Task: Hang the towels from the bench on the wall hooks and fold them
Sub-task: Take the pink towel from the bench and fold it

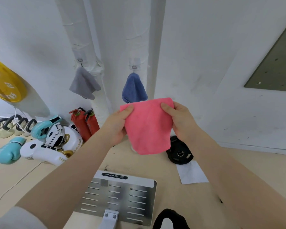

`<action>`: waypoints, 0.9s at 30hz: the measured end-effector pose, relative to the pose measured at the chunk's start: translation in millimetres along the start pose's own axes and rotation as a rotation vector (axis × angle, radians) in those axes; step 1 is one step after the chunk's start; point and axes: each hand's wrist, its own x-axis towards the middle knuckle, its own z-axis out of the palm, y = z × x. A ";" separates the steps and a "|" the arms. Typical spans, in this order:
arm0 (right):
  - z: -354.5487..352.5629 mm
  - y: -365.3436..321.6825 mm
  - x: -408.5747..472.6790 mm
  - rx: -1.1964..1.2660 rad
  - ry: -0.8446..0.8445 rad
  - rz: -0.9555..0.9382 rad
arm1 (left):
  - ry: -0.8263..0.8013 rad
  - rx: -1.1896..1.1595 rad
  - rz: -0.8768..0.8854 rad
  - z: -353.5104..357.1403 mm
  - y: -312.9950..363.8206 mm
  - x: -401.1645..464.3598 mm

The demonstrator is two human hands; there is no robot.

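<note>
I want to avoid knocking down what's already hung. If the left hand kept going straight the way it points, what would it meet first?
Probably the blue towel on its hook. The left hand, gripping the pink towel, points up and forward toward it. Depth is unclear, so the gap to the wall cannot be judged.

towel (148,128) between both hands | two hung towels (84,84) behind | gloves (45,139) left | plate (180,154) right

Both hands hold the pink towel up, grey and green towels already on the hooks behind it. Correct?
Not quite. The head view shows the second hung towel is blue, not green. The rest stands: the left hand and right hand hold the pink towel up by its top corners, and the grey towel hangs on the other hook.
</note>
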 end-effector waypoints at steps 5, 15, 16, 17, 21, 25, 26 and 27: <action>1.8 0.1 0.9 -0.164 0.082 -0.077 | -0.065 0.142 0.168 -5.3 -5.2 -7.6; 5.7 -15.1 1.7 -0.065 -0.104 -0.214 | 0.175 0.319 0.530 -5.4 20.5 -5.6; 5.5 -18.2 1.7 -0.018 -0.149 -0.197 | 0.068 0.213 0.488 -5.4 25.0 -7.4; 5.1 -22.1 1.8 0.038 -0.195 -0.149 | -0.016 0.125 0.451 -6.7 28.6 -7.7; 3.6 -34.7 5.6 0.145 -0.300 -0.018 | -0.144 0.052 0.395 -11.0 34.2 -5.9; 4.7 -34.8 8.4 0.053 -0.404 0.020 | -0.224 0.085 0.256 -16.5 31.4 -2.1; 4.1 -33.9 9.9 0.029 -0.419 0.045 | -0.237 0.096 0.226 -18.5 30.3 -1.4; 3.9 -33.7 10.9 0.009 -0.419 0.069 | -0.252 0.111 0.199 -20.7 28.9 -0.6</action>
